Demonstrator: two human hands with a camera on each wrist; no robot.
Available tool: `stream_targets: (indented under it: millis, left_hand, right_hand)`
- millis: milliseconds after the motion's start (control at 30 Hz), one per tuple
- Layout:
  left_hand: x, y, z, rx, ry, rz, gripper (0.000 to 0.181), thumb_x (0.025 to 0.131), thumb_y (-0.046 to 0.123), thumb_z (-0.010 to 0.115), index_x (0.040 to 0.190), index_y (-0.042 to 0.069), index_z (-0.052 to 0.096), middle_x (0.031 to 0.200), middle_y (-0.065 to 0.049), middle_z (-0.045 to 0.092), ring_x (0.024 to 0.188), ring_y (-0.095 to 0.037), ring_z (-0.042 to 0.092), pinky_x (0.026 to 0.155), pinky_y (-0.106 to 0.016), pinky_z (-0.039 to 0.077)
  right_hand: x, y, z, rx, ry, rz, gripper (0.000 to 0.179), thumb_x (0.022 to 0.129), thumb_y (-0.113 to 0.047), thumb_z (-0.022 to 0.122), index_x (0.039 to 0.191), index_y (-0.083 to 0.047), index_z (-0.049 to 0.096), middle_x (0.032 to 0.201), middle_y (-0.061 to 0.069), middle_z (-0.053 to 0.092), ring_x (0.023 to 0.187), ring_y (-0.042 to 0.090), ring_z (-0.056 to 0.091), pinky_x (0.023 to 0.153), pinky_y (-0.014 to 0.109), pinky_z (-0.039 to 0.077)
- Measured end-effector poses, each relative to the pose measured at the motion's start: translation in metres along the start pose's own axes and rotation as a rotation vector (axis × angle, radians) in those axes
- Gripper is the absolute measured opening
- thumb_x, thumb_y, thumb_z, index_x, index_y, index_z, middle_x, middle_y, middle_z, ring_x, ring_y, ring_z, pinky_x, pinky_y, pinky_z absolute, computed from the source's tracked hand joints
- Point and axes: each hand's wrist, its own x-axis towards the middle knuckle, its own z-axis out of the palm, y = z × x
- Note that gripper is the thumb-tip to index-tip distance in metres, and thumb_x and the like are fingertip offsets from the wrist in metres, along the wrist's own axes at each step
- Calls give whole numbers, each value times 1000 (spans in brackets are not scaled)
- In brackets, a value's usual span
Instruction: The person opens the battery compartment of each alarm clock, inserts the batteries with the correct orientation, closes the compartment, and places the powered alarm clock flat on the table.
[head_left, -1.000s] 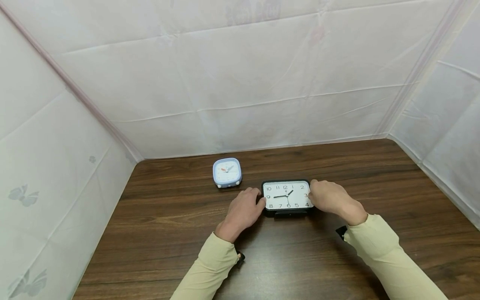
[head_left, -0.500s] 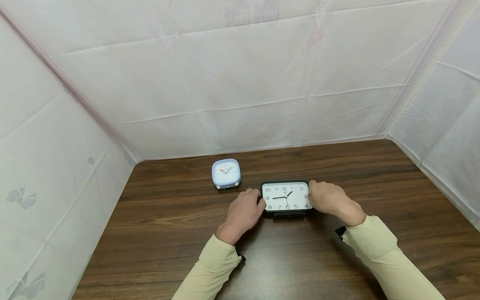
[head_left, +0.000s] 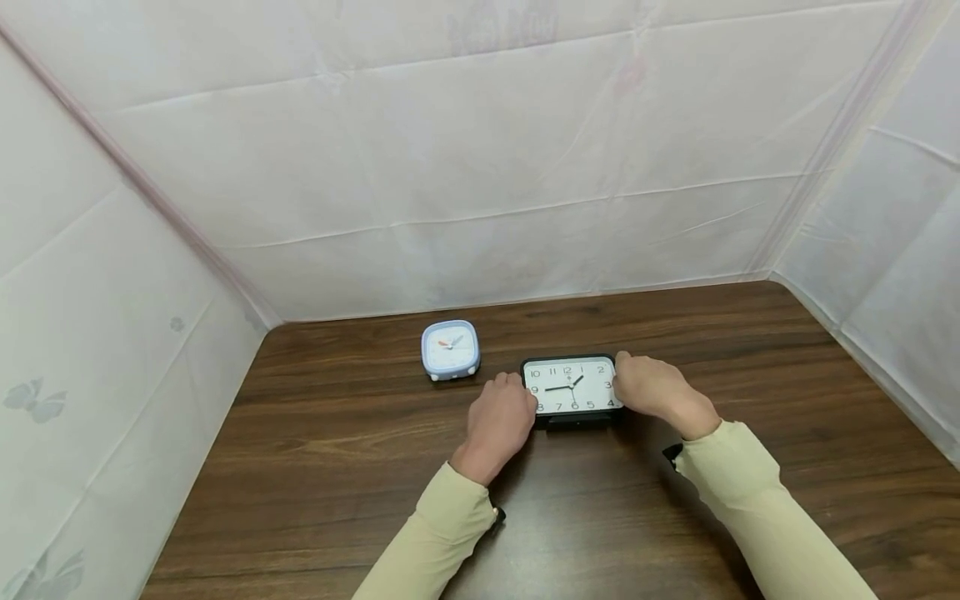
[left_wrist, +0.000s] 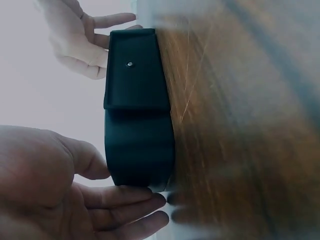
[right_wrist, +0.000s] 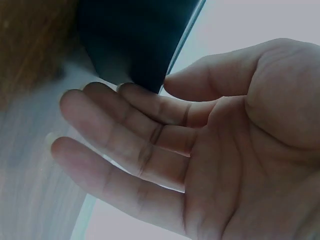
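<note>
A black rectangular alarm clock (head_left: 558,396) with a white numbered face lies face up at the middle of the table in the head view. My left hand (head_left: 501,421) grips its left end, the thumb at the face's edge and the fingers along the side. At the opposite end my right hand (head_left: 652,387) pinches the rim between thumb and index finger; its other fingers extend loosely in the right wrist view. The left wrist view looks along the clock's dark underside (left_wrist: 137,140), where a small screw shows. Behind and to the left stands a small light-blue alarm clock (head_left: 450,354), untouched.
Dark wood-grain table (head_left: 337,467) spreads under both arms. Pale sheeting (head_left: 480,242) rises along its back edge and on both sides. A black wrist strap piece (head_left: 498,521) shows under the left cuff.
My left hand has moved slightly right and now wraps the black clock's end more closely. That clock has shifted a little up in the head view, while the view itself has drifted slightly.
</note>
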Motion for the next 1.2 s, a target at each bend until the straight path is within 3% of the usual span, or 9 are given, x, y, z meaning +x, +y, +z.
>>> stream_targets:
  millis: [167, 367, 700, 900, 1033, 1200]
  left_hand:
    - [17, -1, 5, 22, -6, -11, 18, 104, 8, 60, 91, -2, 67, 85, -15, 61, 83, -32, 63, 66, -44, 59]
    - [39, -4, 8, 8, -42, -61, 21, 107, 11, 57, 97, -3, 68, 91, -16, 63, 87, -32, 64, 68, -45, 60]
    - [73, -11, 13, -57, -156, -146, 22, 111, 11, 53, 113, -6, 67, 105, -17, 64, 107, -34, 63, 92, -42, 56]
    - [85, -11, 20, -66, -168, -172, 30, 114, 16, 47, 125, -5, 66, 113, -17, 64, 114, -35, 62, 91, -44, 57]
    - [90, -11, 23, -104, -155, -213, 35, 116, 19, 41, 126, -3, 66, 113, -16, 64, 113, -35, 62, 87, -47, 57]
    - [93, -11, 24, -103, -149, -239, 37, 116, 21, 40, 128, -3, 66, 117, -16, 64, 116, -36, 61, 91, -50, 55]
  right_hand:
    - [17, 6, -5, 46, -22, 13, 27, 106, -3, 38, 107, 19, 54, 65, 8, 47, 57, 19, 39, 56, 35, 38]
    - [40, 10, -10, 87, -44, 70, 35, 103, -3, 34, 121, 21, 52, 75, 13, 54, 66, 26, 48, 67, 43, 46]
    - [72, 16, -12, 137, 8, 189, 40, 99, -4, 33, 127, 20, 49, 97, 27, 61, 79, 36, 56, 73, 51, 51]
    - [80, 22, -10, 157, 33, 237, 44, 100, -4, 33, 134, 21, 46, 99, 28, 62, 80, 36, 56, 72, 51, 50]
    - [82, 21, -10, 175, 29, 252, 47, 102, -5, 33, 140, 22, 42, 100, 28, 61, 79, 36, 55, 72, 49, 48]
    - [84, 19, -9, 191, 45, 257, 51, 103, -5, 33, 146, 23, 35, 93, 25, 61, 76, 34, 54, 70, 47, 47]
